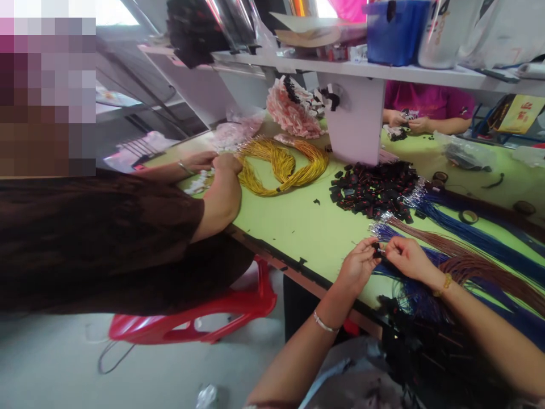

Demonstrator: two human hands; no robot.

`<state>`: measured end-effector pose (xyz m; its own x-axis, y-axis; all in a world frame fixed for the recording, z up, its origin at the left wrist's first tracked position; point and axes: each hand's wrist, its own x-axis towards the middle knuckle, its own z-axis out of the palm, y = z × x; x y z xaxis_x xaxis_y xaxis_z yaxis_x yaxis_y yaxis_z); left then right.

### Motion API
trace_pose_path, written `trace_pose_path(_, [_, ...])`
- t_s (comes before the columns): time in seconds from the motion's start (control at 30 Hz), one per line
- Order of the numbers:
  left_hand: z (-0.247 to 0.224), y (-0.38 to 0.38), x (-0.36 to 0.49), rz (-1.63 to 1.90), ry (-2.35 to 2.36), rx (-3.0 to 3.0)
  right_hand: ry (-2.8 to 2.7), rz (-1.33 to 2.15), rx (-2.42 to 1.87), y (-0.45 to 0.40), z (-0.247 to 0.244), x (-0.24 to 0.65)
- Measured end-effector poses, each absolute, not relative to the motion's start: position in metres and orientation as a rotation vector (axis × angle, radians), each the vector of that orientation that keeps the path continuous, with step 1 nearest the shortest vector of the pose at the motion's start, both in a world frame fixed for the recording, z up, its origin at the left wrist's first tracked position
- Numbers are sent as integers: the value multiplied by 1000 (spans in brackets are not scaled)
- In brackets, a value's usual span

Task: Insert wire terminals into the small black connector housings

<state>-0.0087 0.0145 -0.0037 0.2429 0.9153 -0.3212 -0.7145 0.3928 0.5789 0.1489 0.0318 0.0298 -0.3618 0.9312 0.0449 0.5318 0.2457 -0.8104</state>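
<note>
Near the table's front edge, my left hand [359,266] holds a small black connector [377,250] between its fingertips. My right hand [406,258] is pinched at the connector's right side, on what looks like a thin wire end, too small to make out surely. Just behind my hands lie brown wires [419,236] and blue wires [451,218] with silvery tips. A heap of black connectors [374,187] sits beyond them on the green table [281,227]. More dark pieces and wires hang at my lap.
At the left, a co-worker's hands [225,163] are beside yellow wire bundles [276,165]. Another person in a magenta shirt [430,102] works across the table. A shelf [298,63] holds a blue bin [395,34]. A red stool [238,307] stands left; tape rolls [468,216] lie right.
</note>
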Motion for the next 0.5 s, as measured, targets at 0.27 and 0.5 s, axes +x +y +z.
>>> trace_pose_path(0.27, [-3, 14, -11, 1112, 685, 381, -2007, 896, -1394, 29, 27, 146])
trace_pose_path(0.5, [-2, 13, -11, 1107, 692, 418, -2063, 799, -1426, 28, 30, 144])
